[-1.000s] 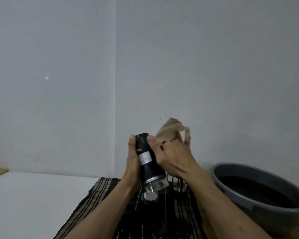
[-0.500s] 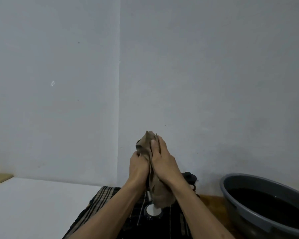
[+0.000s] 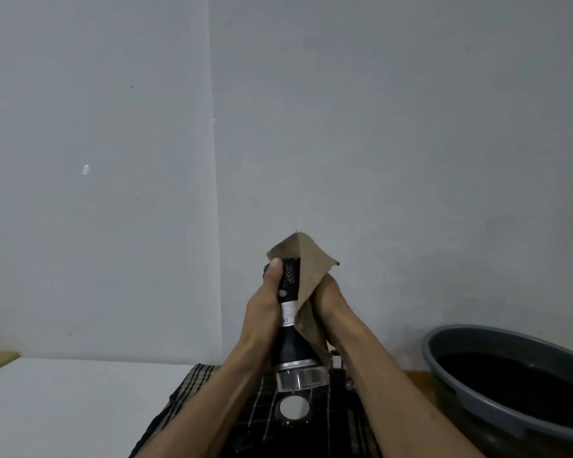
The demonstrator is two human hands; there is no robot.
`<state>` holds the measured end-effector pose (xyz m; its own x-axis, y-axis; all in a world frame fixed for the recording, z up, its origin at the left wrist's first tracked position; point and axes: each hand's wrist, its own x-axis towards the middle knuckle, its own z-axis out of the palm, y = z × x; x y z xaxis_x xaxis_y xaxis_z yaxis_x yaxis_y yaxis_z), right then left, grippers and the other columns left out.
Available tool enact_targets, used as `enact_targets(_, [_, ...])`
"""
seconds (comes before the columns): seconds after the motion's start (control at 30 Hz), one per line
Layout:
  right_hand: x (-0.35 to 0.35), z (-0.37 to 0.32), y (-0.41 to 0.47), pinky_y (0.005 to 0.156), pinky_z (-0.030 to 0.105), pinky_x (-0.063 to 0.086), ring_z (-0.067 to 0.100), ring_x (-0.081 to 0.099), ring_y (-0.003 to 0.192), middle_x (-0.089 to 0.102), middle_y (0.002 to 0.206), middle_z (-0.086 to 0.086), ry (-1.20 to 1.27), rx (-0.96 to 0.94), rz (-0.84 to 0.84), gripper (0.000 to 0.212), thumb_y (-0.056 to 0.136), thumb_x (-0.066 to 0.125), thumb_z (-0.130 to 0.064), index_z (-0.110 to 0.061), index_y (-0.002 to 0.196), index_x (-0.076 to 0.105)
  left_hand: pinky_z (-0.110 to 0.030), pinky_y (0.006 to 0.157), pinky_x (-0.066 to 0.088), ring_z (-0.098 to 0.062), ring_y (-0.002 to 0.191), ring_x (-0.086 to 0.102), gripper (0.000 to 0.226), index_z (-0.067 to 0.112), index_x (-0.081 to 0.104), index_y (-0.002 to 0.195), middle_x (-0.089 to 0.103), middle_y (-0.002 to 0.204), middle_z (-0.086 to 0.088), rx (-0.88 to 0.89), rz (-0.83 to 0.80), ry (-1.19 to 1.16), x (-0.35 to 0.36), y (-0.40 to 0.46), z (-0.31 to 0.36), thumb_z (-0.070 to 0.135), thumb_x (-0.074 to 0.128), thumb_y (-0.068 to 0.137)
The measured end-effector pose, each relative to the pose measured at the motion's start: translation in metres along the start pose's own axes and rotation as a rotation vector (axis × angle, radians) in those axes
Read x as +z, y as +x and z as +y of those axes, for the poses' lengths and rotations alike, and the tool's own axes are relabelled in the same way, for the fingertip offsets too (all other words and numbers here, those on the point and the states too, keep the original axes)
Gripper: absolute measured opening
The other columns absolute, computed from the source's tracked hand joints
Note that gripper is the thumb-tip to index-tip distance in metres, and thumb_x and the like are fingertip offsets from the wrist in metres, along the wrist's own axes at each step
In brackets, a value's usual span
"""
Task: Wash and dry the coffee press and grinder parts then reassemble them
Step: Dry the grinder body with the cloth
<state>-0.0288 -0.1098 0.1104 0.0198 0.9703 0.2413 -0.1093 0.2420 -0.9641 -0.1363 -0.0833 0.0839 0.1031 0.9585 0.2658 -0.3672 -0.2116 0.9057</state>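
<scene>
grinder (image 3: pixel 290 328): black, clear base | upright, held aloft | tan cloth (image 3: pixel 308 269) against its right side

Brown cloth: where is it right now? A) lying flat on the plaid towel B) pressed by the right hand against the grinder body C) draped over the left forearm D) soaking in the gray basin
B: the right hand presses the brown cloth against the side of the black grinder, which the left hand holds upright.

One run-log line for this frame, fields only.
phase: drying | left hand: grips grinder upright | right hand: presses tan cloth to grinder side | basin: right, dark water
</scene>
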Motion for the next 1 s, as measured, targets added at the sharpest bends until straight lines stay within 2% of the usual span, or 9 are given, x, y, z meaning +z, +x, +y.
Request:
enact_targets(0.07, [0.002,0.012,-0.010,0.053,0.017,0.052,0.006,0.069,0.058,0.072,0.073,0.000,-0.022,0.008,-0.017,0.038,0.109,0.046,-0.034,-0.015,0.089,0.072,-0.051,0.103,0.053,-0.033,0.103,0.074,0.069,0.011,0.077,0.113,0.077,0.109,-0.018,0.043,0.010,-0.050,-0.005,0.010,0.010,0.073,0.061,0.086])
enact_targets(0.2, [-0.003,0.048,-0.019,0.059,0.003,0.046,-0.001,0.056,0.081,0.058,0.094,-0.011,-0.153,0.007,0.082,0.031,0.108,0.035,0.004,-0.003,0.131,0.055,-0.052,0.109,0.044,-0.040,0.112,0.067,0.077,0.000,0.067,0.127,0.068,0.122,-0.031,0.074,-0.120,-0.121,-0.007,0.009,0.012,0.067,0.041,0.099])
enact_targets(0.3, [0.004,0.052,-0.013,0.073,0.015,0.049,0.001,0.054,0.082,0.055,0.092,-0.010,-0.283,0.032,0.218,0.014,0.110,0.043,-0.009,-0.013,0.118,0.053,-0.052,0.096,0.050,-0.039,0.101,0.067,0.080,-0.001,0.071,0.114,0.069,0.113,-0.035,0.116,-0.138,-0.059,-0.010,0.007,0.004,0.070,0.039,0.098])
enact_targets(0.43, [0.006,0.056,-0.010,0.084,0.036,0.049,0.015,0.058,0.082,0.061,0.093,0.001,-0.419,-0.011,0.371,0.020,0.107,0.047,-0.039,-0.023,0.106,0.058,-0.033,0.079,0.056,-0.015,0.090,0.070,0.081,0.013,0.070,0.105,0.075,0.096,-0.002,0.191,0.185,0.434,-0.003,0.010,0.006,0.087,0.047,0.081])
enact_targets(0.57, [0.013,0.041,-0.027,0.074,0.039,0.057,0.019,0.066,0.082,0.065,0.090,-0.006,-0.658,-0.271,0.423,0.034,0.100,0.043,-0.052,-0.028,0.122,0.052,-0.040,0.085,0.062,-0.021,0.093,0.077,0.071,0.015,0.069,0.118,0.078,0.104,-0.007,0.086,0.029,0.183,0.014,0.006,0.011,0.076,0.066,0.081])
enact_targets(0.63, [0.018,0.043,-0.032,0.068,0.037,0.058,0.020,0.068,0.079,0.068,0.089,-0.004,-0.549,-0.295,0.467,0.031,0.098,0.047,-0.045,-0.024,0.116,0.059,-0.043,0.085,0.062,-0.025,0.094,0.077,0.071,0.012,0.069,0.119,0.078,0.105,-0.010,0.055,0.045,0.075,0.011,0.013,0.015,0.070,0.072,0.079])
enact_targets(0.73, [0.016,0.058,-0.051,0.054,0.021,0.047,0.017,0.065,0.067,0.064,0.072,0.002,-0.358,-0.267,0.500,0.017,0.098,0.053,-0.004,-0.010,0.086,0.064,-0.048,0.084,0.060,-0.033,0.090,0.074,0.072,0.011,0.070,0.117,0.076,0.101,-0.014,-0.044,0.092,-0.175,-0.001,0.024,0.022,0.068,0.076,0.074])
enact_targets(0.9, [0.002,0.043,-0.064,0.045,0.016,0.038,0.016,0.053,0.057,0.057,0.063,0.002,-0.223,-0.148,0.432,0.037,0.108,0.043,-0.011,-0.013,0.074,0.058,-0.045,0.074,0.059,-0.037,0.085,0.072,0.076,0.007,0.070,0.118,0.075,0.099,-0.019,-0.021,0.065,-0.085,-0.022,0.018,0.013,0.071,0.069,0.078])
enact_targets(1.0, [0.004,0.008,-0.038,0.059,0.024,0.040,0.016,0.057,0.075,0.057,0.079,-0.001,-0.160,-0.138,0.407,0.024,0.110,0.040,-0.015,-0.017,0.093,0.056,-0.049,0.080,0.062,-0.036,0.095,0.075,0.070,0.012,0.070,0.117,0.076,0.104,-0.017,0.106,0.043,0.063,-0.021,0.007,0.000,0.072,0.063,0.082])
